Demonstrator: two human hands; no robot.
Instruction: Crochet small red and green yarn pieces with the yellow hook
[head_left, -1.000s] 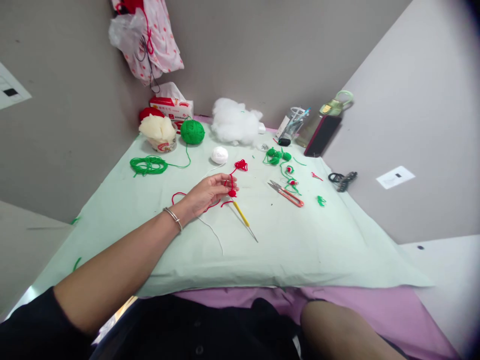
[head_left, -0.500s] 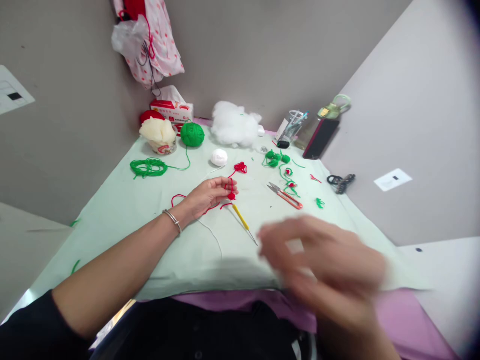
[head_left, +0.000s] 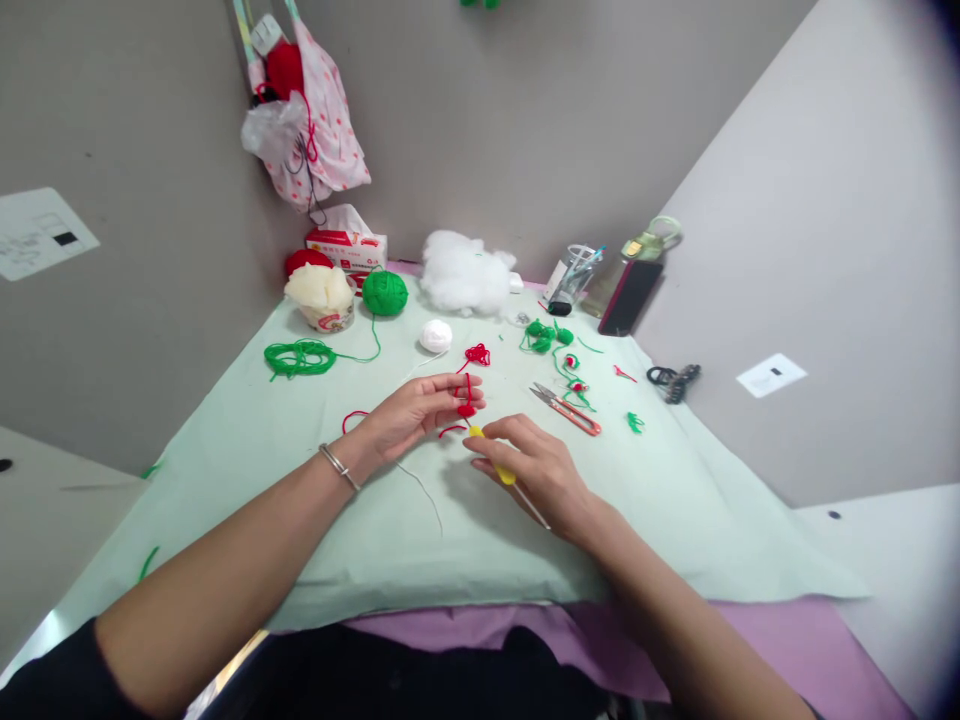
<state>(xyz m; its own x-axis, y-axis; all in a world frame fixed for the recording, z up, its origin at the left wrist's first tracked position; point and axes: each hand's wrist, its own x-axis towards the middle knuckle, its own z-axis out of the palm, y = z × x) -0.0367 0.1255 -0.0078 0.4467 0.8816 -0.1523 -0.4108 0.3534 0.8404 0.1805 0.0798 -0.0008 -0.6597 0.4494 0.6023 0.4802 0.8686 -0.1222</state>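
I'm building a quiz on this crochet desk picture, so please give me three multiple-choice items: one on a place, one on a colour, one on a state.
1. Where does the green yarn ball sit?
A. At the far side of the cloth, beside the cup of cream stuffing
B. At the near edge of the cloth
C. On the orange-handled snips

2. What colour is the small crocheted piece at the left hand?
A. Green
B. Red
C. White

3. What is the right hand doing with the yellow-handled hook?
A. Fingers closed on it
B. Hanging well above it, apart
C. Resting away from it by the snips

Answers:
1 A: the ball lies at the far end next to the cup.
2 B: the piece at the fingertips is red.
3 A: the fingers wrap the yellow handle, with the metal shaft sticking out.
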